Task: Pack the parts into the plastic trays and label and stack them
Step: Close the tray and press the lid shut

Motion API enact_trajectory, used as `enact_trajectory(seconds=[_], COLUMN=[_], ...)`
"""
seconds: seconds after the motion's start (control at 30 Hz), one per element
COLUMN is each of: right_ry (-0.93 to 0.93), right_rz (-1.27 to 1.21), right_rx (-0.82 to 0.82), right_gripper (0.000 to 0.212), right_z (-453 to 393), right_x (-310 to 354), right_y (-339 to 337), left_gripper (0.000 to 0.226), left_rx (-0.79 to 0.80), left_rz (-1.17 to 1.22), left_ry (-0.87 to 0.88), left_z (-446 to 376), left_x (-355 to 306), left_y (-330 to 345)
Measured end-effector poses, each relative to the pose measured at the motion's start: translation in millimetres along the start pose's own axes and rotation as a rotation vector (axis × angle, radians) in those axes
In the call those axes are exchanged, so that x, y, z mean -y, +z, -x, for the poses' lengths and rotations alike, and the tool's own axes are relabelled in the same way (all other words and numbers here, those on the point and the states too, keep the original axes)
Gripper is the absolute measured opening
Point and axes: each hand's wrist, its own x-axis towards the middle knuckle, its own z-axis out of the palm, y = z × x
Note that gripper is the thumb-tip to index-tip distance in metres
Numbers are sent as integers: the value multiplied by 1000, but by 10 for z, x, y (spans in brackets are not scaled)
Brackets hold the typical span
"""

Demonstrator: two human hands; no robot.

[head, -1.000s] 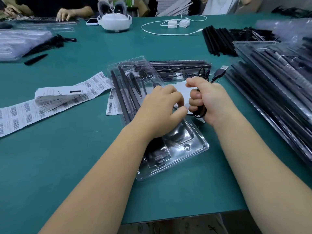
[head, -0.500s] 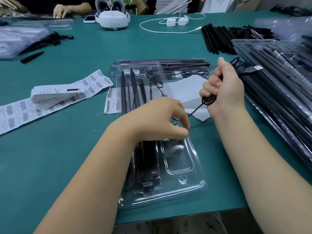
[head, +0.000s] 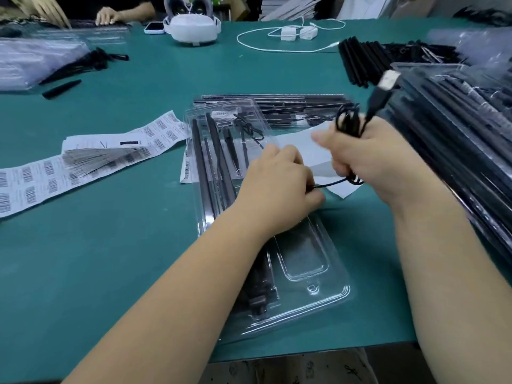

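A clear plastic tray (head: 313,286) lies lengthwise on the green table in front of me, with long black rods (head: 210,167) in its left slots. My right hand (head: 368,159) grips a coiled black USB cable (head: 350,121); its plug (head: 388,81) sticks up above my fist. A stretch of the cable runs left from the fist to my left hand (head: 279,187), which pinches it over the tray. A white sheet (head: 310,153) lies under both hands. Barcode label strips (head: 83,167) lie to the left.
A stack of filled trays (head: 277,109) sits behind the working tray. More packed trays (head: 457,134) pile up on the right, with loose black rods (head: 360,62) beyond. A white headset (head: 194,29), a phone, chargers and another person's hands are at the far edge.
My right hand has come down and leftward with the coiled cable, closer to my left hand. My left hand has moved up the tray and now pinches the cable's free end.
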Motion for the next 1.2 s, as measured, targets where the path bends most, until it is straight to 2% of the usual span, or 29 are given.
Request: enact_trajectory(seconds=[0.07, 0.1, 0.2, 0.23, 0.3, 0.37, 0.4, 0.47, 0.57, 0.67, 0.77, 0.87, 1.03, 1.13, 1.2], right_ry=[-63, -60, 53, 97, 165, 196, 202, 207, 185, 145, 115, 188, 251, 227, 186], right_rz=[343, 439, 523, 599, 743, 829, 858, 906, 916, 921, 890, 684, 578, 647, 720], right_rx=[129, 168, 206, 248, 391, 469, 481, 480, 484, 469, 454, 476, 539, 570, 579], right_gripper=[35, 28, 4, 10, 18, 3, 13, 28, 34, 31, 29, 31, 23, 31, 25], right_z=[30, 36, 45, 49, 53, 46, 39, 32, 59, 81, 94, 118, 104, 102, 90], right_x=[-7, -18, -29, -41, -60, -67, -72, -63, -42, -39, -41, -27, -2, 11, 3], right_y=[22, 17, -33, -34, -6, 58, 75, 83, 63, 30, 3, -15, -26, -30, 3], left_gripper=[26, 24, 15, 14, 38, 61, 61, 46, 12, 15, 18, 17, 13, 12, 11], left_rx=[-4, 3, -4, -14, 7, 88, 125, 121, 7, 13, -3, -4, 4, -8, -43], left_rz=[33, 48, 117, 153, 295, 563, 686, 815, 692, 545, 507, 502, 524, 548, 592], left_ry=[-24, -34, -65, -81, -117, -121, -115, -117, -102, -47, -39, -42, -55, -65, -78], left_z=[4, 8, 1, -8, -16, -12, -9, -4, -31, -44, -51, -58, -58, -60, -51], left_x=[20, 28, 35, 37, 52, 84, 99, 116, 116, 141, 149, 151, 155, 156, 160], left_y=[-9, -13, -33, -44, -92, -157, -181, -181, -145, -106, -105, -98, -85, -83, -82])
